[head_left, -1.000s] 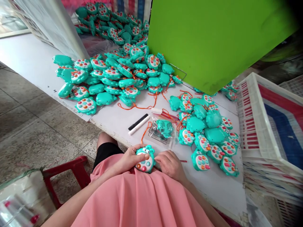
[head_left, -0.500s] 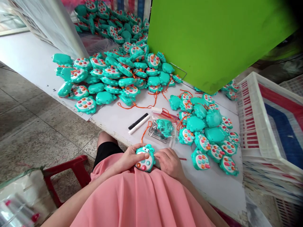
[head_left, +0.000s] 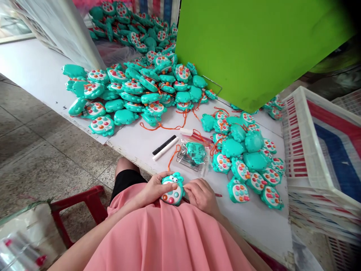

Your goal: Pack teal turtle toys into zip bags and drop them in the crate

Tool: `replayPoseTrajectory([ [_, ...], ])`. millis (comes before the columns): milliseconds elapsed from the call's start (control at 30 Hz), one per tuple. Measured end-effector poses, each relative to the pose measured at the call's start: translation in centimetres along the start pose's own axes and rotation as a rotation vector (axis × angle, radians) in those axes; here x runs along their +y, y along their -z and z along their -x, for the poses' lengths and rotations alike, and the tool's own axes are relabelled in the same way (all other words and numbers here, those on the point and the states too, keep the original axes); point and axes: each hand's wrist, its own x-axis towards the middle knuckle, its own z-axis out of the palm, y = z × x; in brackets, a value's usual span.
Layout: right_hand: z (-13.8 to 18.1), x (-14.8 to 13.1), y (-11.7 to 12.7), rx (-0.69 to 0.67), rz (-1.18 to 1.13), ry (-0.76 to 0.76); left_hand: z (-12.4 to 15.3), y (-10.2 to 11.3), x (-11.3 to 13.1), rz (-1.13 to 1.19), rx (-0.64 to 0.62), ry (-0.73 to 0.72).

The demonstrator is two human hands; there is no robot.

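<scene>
A teal frog-shaped toy (head_left: pixel 173 190) with coloured buttons rests against my lap at the near edge of the white table (head_left: pixel 141 145). My left hand (head_left: pixel 154 189) wraps round its left side, thumb lying over the face. My right hand (head_left: pixel 200 195) is closed against the toy's right side, fingers curled at its edge. Just beyond the hands lies a clear plastic bag (head_left: pixel 193 154) with another teal toy inside.
Heaps of the same teal toys with orange cords lie at the right (head_left: pixel 248 158) and at the back left (head_left: pixel 141 86). Two markers (head_left: pixel 165 146), one black and one white, lie mid-table. A green board (head_left: pixel 254 45) stands behind, a white crate (head_left: pixel 321 150) at right, a red stool (head_left: pixel 79 207) at left.
The toy and both hands stay at my lap; the fingers have shifted only slightly on it.
</scene>
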Motion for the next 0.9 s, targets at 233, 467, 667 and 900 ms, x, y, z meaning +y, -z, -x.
replayPoseTrajectory([
  [233,0.2,0.2,-0.4,0.037,-0.028,0.0,0.0,0.1,-0.2,0.037,-0.004,0.006],
  [467,0.2,0.1,-0.5,0.066,-0.062,0.007,0.1,0.1,-0.2,0.008,-0.01,-0.012],
  [667,0.2,1.1,-0.8,0.043,-0.057,-0.095,0.2,0.0,-0.2,0.04,-0.002,0.003],
  [900,-0.1,2.2,1.2,0.2,0.067,-0.173,0.9,-0.8,1.4,0.097,-0.017,-0.008],
])
